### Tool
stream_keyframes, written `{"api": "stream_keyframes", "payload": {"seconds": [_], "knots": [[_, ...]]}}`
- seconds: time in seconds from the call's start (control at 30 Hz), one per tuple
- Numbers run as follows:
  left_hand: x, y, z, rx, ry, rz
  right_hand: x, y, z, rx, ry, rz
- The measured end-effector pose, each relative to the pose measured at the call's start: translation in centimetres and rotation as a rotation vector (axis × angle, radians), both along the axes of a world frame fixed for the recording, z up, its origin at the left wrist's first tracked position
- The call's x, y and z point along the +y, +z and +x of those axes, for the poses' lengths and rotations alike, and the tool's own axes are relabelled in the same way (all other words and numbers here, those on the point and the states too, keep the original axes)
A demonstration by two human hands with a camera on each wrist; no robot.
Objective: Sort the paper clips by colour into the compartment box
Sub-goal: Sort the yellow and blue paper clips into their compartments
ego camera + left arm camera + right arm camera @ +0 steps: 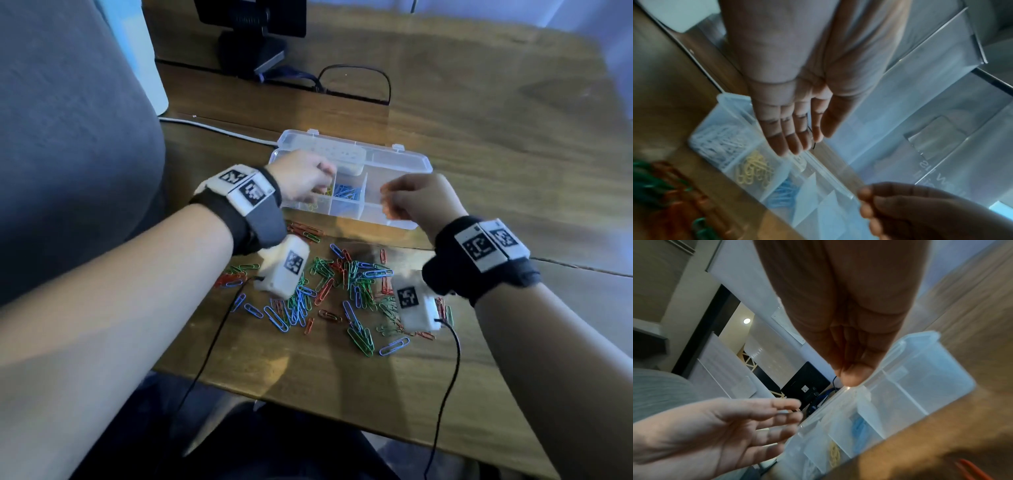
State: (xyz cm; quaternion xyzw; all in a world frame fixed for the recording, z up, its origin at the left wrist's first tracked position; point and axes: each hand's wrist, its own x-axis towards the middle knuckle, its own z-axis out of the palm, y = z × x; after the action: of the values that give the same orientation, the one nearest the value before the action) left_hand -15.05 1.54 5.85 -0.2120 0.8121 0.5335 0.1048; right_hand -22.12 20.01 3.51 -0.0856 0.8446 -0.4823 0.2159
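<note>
A clear compartment box (359,213) lies open on the wooden table, its lid (394,156) folded back. Separate compartments hold white clips (715,142), yellow clips (754,170) and blue clips (346,192). My left hand (325,181) hovers over the box's left end with its fingers (789,139) straight and together. A thin dark wire shows beside the index finger; I cannot tell what it is. My right hand (387,202) is over the right front compartments, its fingertips (851,378) bunched together with no clip visible in them. A loose pile of red, green and blue clips (342,291) lies in front of the box.
A black monitor stand (253,51) with dark cables stands at the back. A grey cushion (68,137) borders the table on the left, and a white cable (212,128) runs behind the box. The table's front edge (308,404) is close below the pile.
</note>
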Motion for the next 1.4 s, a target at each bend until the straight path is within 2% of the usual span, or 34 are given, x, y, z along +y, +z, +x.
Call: {"api": "stream_keyframes", "payload": {"seconds": [0.1,0.2,0.3,0.53,0.67,0.83,0.93,1.0,1.1,1.17,1.27,1.4], "knots": [[0.3,-0.9,3.7,-0.014,-0.114,-0.211,2.5,-0.6,2.4,0.079,0.119,0.157],[1.4,-3.1,6.8,-0.104,-0.199,-0.421,3.6,-1.8,4.6,0.149,0.286,0.351],[2.5,-5.3,8.8,-0.175,-0.212,-0.533,2.6,-2.8,5.6,0.230,0.383,0.402],[2.4,-7.4,9.5,-0.202,-0.095,-0.601,-1.8,-5.7,5.9,0.322,0.445,0.453],[0.8,-7.4,10.6,-0.153,0.004,-0.602,-2.5,-6.5,6.4,0.420,0.540,0.572],[-0.6,-7.4,12.7,-0.130,0.023,-0.605,-3.3,-6.2,6.3,0.386,0.538,0.640],[-0.8,-7.1,13.6,-0.095,-0.023,-0.578,-3.1,-5.9,6.0,0.343,0.410,0.539],[-1.0,-7.1,14.1,-0.066,-0.043,-0.547,-2.5,-5.8,5.9,0.224,0.275,0.355],[-0.9,-7.2,14.7,-0.031,-0.128,-0.485,-1.3,-5.2,7.6,-0.177,-0.024,-0.095],[-0.7,-7.5,14.9,-0.037,-0.232,-0.460,-0.8,-4.9,9.3,-0.427,-0.199,-0.293],[-0.4,-8.0,15.1,-0.050,-0.359,-0.440,-1.0,-4.8,11.7,-0.617,-0.252,-0.402],[-0.1,-8.5,15.2,-0.015,-0.458,-0.454,-2.3,-5.4,13.7,-0.597,-0.253,-0.374]]}}
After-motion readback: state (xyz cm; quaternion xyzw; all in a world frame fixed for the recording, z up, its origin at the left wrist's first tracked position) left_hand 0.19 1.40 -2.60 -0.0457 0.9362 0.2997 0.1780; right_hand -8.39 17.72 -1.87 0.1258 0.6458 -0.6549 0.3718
